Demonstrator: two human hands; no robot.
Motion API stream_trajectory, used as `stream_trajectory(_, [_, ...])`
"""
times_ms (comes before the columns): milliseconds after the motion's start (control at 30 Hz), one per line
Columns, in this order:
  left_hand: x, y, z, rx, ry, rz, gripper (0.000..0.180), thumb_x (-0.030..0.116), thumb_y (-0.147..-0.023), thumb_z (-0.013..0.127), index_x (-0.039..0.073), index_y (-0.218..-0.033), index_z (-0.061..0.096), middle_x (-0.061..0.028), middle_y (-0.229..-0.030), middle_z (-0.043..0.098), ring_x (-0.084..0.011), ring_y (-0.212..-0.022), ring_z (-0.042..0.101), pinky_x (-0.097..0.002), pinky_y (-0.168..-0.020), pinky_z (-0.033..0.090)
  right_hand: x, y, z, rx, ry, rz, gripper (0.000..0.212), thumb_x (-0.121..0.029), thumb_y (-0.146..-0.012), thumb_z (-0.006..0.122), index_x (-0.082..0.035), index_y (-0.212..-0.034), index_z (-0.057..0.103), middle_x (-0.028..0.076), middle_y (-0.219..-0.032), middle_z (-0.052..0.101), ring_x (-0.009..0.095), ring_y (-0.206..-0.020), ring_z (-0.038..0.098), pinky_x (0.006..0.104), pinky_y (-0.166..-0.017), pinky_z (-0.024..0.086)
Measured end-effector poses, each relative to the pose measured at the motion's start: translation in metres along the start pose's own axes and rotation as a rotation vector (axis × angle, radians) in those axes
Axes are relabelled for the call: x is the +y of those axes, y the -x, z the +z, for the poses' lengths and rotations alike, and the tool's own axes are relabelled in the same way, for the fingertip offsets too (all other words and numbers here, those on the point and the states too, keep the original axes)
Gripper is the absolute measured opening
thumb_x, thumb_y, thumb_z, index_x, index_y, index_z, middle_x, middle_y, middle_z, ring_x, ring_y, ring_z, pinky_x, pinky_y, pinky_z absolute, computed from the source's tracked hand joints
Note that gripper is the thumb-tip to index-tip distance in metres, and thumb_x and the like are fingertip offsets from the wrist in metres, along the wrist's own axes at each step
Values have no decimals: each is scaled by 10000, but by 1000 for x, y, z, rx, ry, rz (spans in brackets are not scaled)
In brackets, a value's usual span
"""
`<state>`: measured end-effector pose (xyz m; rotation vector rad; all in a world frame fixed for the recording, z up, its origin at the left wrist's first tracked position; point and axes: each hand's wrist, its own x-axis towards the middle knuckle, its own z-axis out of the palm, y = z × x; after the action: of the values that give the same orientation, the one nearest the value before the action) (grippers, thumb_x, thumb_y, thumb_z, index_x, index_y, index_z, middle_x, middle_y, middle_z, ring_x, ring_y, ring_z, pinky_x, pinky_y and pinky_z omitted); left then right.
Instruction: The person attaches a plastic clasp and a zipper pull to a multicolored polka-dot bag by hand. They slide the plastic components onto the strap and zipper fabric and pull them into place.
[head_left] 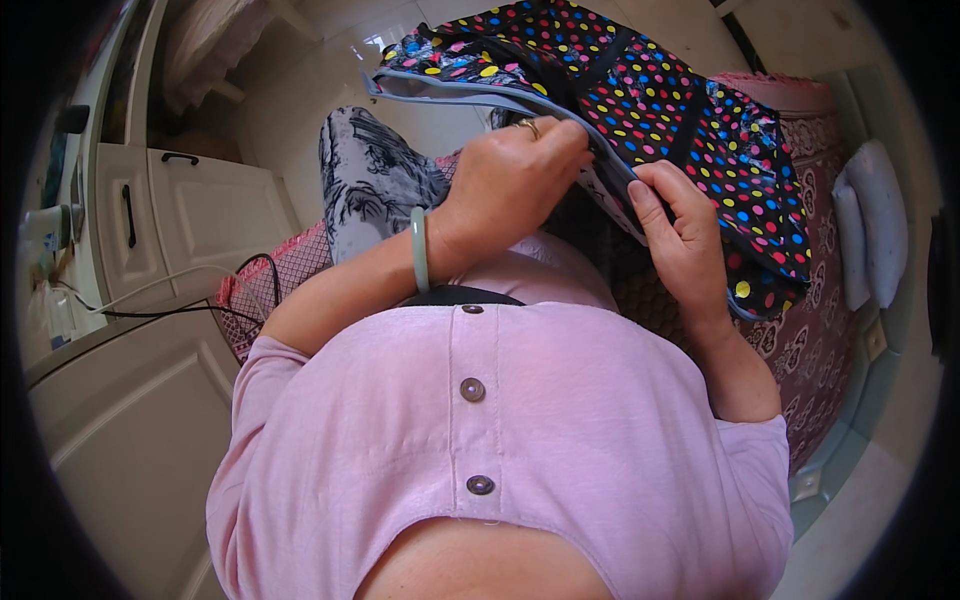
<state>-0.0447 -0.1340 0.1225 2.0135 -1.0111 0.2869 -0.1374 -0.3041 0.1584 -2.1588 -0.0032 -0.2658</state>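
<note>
A large black bag (pixel 640 110) with multicoloured dots lies tilted across my lap, its grey-edged opening (pixel 450 92) facing me. My left hand (pixel 520 172), with a ring and a pale green bangle (pixel 419 250), is closed at this edge. Its fingertips are turned into the opening, so what they pinch is hidden. On the other side, my right hand (pixel 682 228) grips the bag's edge, thumb on top and fingers folded around it. Black straps (pixel 685 130) run over the dotted side.
I sit on a seat with a patterned red cover (pixel 815 330). Grey-white cushions (pixel 872 225) stand at the right. White cabinets (pixel 215 195) with black handles are on the left, with cables (pixel 165 308) hanging near my left elbow. Pale floor tiles (pixel 345 55) show beyond my knee.
</note>
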Motion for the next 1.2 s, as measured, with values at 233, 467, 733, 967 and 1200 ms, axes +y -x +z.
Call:
stream_trajectory(233, [-21,7,-18,21,-6,-99,126,109,-825,672,75,-867,558,-98,-743,584,-307,-666,595,-373,-574,471,5,10,-12,-52,58,12,43,7,-892,543,42,-899,568,93,-730,505,170,-634,476,277,-580,380])
stream_trajectory(467, [-36,31,-27,17,-12,-171,124,98,-819,675,68,-857,560,-107,-745,585,-301,-675,603,-364,-583,480,13,27,-17,-113,92,103,57,-12,-913,543,40,-921,566,66,-743,488,143,-636,449,264,-576,368])
stream_trajectory(733, [-56,57,-38,6,-37,-252,99,76,-821,670,52,-869,587,-107,-786,617,-297,-697,618,-346,-610,495,29,44,-23,-186,123,113,69,4,-902,561,43,-956,575,78,-778,509,159,-643,458,259,-568,366])
stream_trajectory(967, [-70,77,-36,-21,-4,-276,87,66,-830,661,38,-871,590,-119,-774,613,-298,-687,612,-341,-600,484,48,58,-26,-245,156,137,67,9,-896,565,38,-955,578,83,-773,501,169,-646,461,264,-569,365])
stream_trajectory(1200, [-76,89,-36,-57,-27,-294,91,66,-834,656,29,-877,585,-124,-765,602,-297,-677,603,-341,-607,477,72,75,-31,-251,201,112,79,10,-883,581,34,-957,578,90,-775,499,191,-667,477,279,-589,383])
